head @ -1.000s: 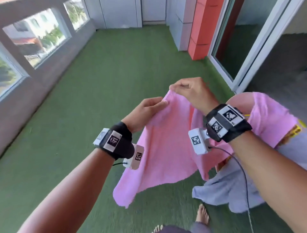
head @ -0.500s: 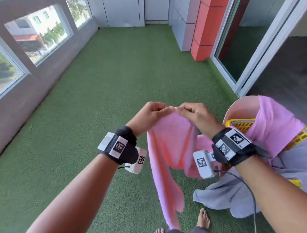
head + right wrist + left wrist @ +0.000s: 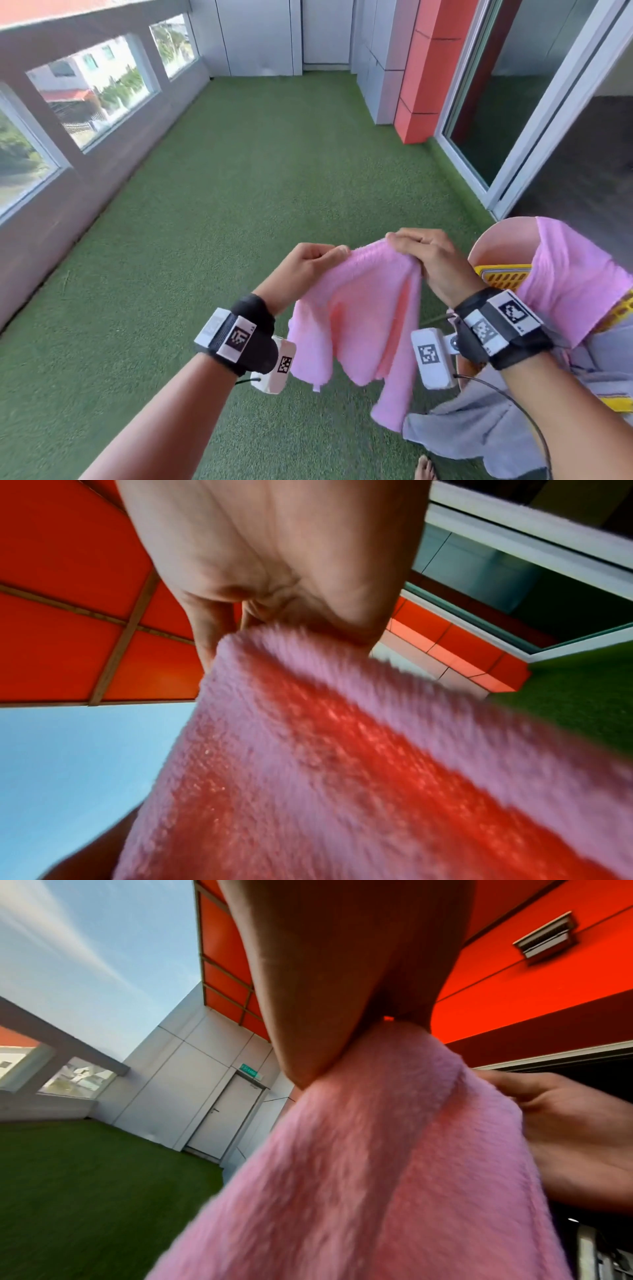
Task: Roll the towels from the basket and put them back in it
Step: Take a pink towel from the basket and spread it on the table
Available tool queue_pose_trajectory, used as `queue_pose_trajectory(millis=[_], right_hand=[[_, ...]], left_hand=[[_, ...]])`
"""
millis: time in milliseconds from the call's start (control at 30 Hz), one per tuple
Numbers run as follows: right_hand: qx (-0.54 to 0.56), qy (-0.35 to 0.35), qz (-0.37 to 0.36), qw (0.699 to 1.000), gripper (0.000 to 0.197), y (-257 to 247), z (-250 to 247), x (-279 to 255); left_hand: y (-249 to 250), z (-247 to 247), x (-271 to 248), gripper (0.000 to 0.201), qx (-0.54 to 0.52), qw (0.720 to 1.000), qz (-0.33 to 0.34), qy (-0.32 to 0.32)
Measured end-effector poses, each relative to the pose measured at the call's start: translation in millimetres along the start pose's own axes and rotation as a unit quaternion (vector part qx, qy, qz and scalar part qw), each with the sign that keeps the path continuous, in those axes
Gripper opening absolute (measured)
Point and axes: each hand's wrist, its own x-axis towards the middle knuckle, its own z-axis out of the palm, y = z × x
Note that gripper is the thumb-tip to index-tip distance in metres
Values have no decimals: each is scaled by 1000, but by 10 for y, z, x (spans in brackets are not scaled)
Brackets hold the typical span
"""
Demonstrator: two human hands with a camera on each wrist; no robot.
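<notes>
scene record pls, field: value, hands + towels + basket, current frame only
left hand: pinches top edge of the held pink towel
right hand: pinches same edge, close beside the left
held pink towel: in the air, hanging doubled below both hands, not rolled yet
basket: yellow, at right, mostly covered
second pink towel: draped over the basket
grey towel: hangs from the basket toward the green turf
rolled towels in view: none

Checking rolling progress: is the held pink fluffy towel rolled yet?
Not rolled: pink fluffy towel hangs in loose folds, pinched by left hand and right hand.
</notes>
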Motion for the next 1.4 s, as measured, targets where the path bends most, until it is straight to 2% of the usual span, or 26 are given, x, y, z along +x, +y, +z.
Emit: queue_pose_trajectory(millis=[67,133,200,267,333,400,467,533,567,633,700,767,833,900,967,1000,1100,1167,1200,1267,1333,1400], right_hand=[[37,2,28,999,27,68,4,-51],[47,-76,71,993,34,170,166,-150],[19,-135,71,988,24,166,278,-250],[36,-94,31,994,16,106,188,-229],[89,-22,19,996,18,54,-25,-174],[139,1,30,990,22,68,-140,-141],[158,-56,47,985,14,92,-8,-183],[119,-138,77,980,19,111,232,-249],[91,-144,75,982,19,106,301,-258],[101,-89,56,989,19,32,288,-211],[146,-7,46,988,39,-9,95,-139],[172,29,49,983,46,7,-54,-93],[197,-27,67,978,44,40,-23,-103],[152,-120,94,977,26,41,146,-176],[81,-149,74,983,13,5,277,-224],[80,-128,64,986,12,-14,269,-215],[146,-19,36,988,25,-69,44,-155],[191,8,44,981,15,-46,-64,-122],[206,-14,58,977,11,-33,-41,-129],[163,-100,84,978,13,28,90,-183],[84,-155,67,982,14,35,194,-230],[85,-93,47,991,10,-25,125,-176]], left_hand=[[20,-13,12,62,4,1000,4,21],[107,50,74,55,27,999,21,31],[175,137,123,52,51,998,32,2],[135,155,108,46,54,998,25,-20],[92,87,53,38,40,999,7,-3],[91,11,38,36,17,999,6,29],[150,-7,91,35,8,998,21,59],[234,38,166,33,8,997,39,70],[264,67,190,34,16,997,46,61],[272,86,161,35,33,998,49,33],[223,21,85,39,41,998,36,32],[172,-63,23,47,49,997,26,52],[179,-79,10,52,50,996,26,74],[227,-32,57,52,38,995,33,84],[285,34,87,47,32,997,38,66],[283,49,95,45,36,998,37,42],[250,39,40,46,66,997,27,-29],[253,8,21,53,65,997,22,-31],[272,-2,32,55,53,998,28,-14],[328,-6,89,57,26,998,49,24],[372,8,149,55,30,998,60,7],[358,38,145,51,49,996,52,-48]])
